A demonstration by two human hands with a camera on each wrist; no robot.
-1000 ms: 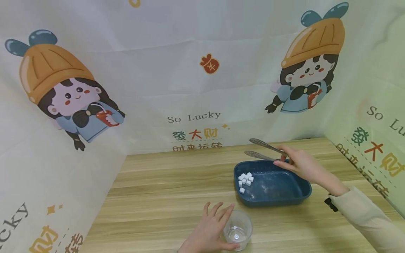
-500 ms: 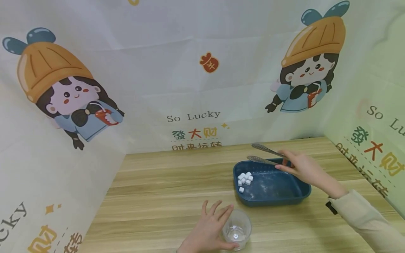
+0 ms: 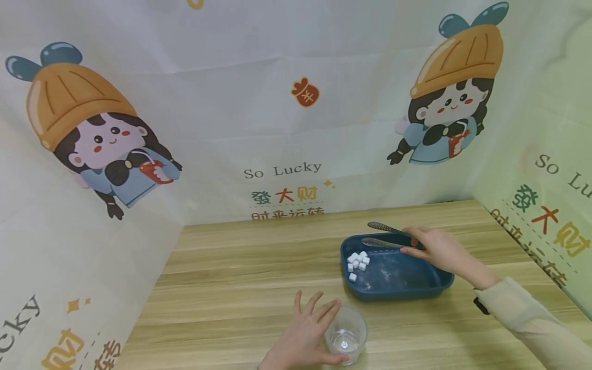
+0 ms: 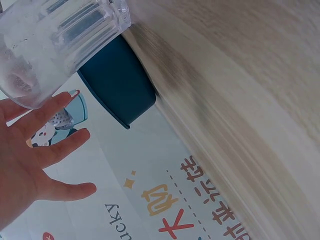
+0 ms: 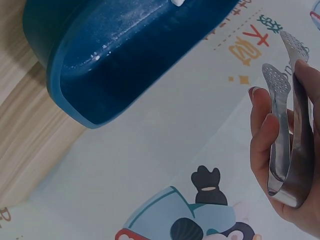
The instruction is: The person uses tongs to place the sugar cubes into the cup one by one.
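My left hand (image 3: 300, 331) holds a clear glass (image 3: 353, 329) between thumb and index finger at the table's near side. The other fingers are spread, as the left wrist view shows beside the ridged glass (image 4: 92, 22). Nothing shows inside the glass. My right hand (image 3: 439, 252) grips metal tongs (image 3: 381, 243) over the back of a dark blue tray (image 3: 402, 296). The perforated ends of the tongs point left, apart, with nothing between them. Several small white cubes (image 3: 358, 261) lie at the tray's left end. In the right wrist view, fingers and thumb wrap the tongs (image 5: 302, 150).
A light wooden table (image 3: 231, 277) carries the tray and glass. White cloth (image 3: 222, 118) with cartoon prints surrounds it at the back and sides. White specks (image 5: 97, 57) dot the tray's floor. The tray's rim stands between the right hand and the glass.
My right hand has come down towards the tray with the tongs, shifting slightly right overall. The left hand, the glass and the cubes have stayed in place.
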